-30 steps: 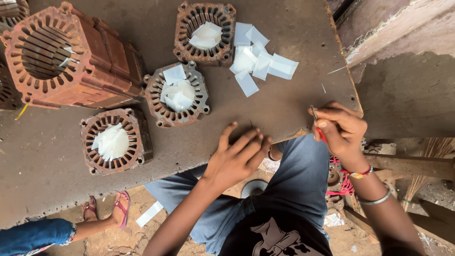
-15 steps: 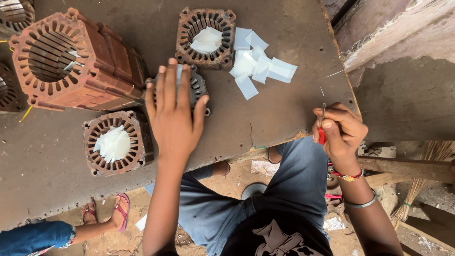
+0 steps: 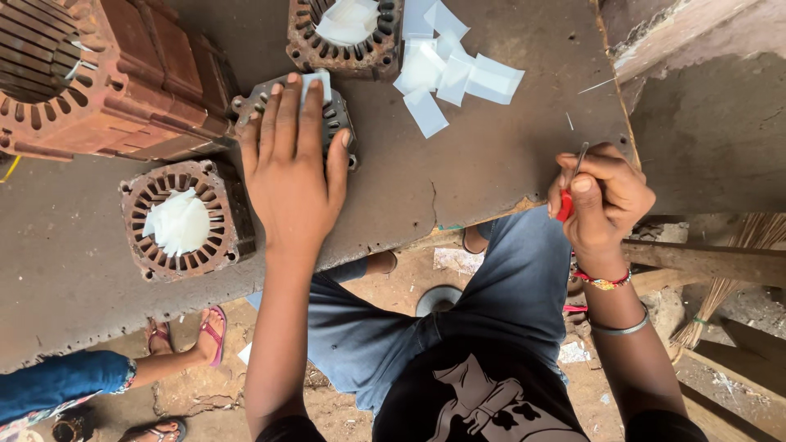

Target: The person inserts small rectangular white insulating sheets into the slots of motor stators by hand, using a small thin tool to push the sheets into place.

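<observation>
Your left hand [image 3: 291, 168] lies flat and open, palm down, fingers spread over a small grey motor stator [image 3: 336, 115] in the middle of the desk [image 3: 458, 172]; a white paper slip [image 3: 315, 79] shows just past your fingertips. Your right hand [image 3: 602, 200] is at the desk's right edge, closed around a thin metal tool with a red handle [image 3: 566, 200], its tip pointing to the far side.

Just left of the covered stator stands a large rust-red stator housing [image 3: 98, 74], tipped on its side. Nearer you on the left lies a round rusty stator [image 3: 182, 219] with white paper in its bore. At the far edge sits another stator [image 3: 344, 33], also stuffed with white paper, and just right of it a loose heap of white paper pieces [image 3: 454, 69]. Below the desk on the left, another person's sandalled foot [image 3: 205, 336] rests on the dirt floor.
</observation>
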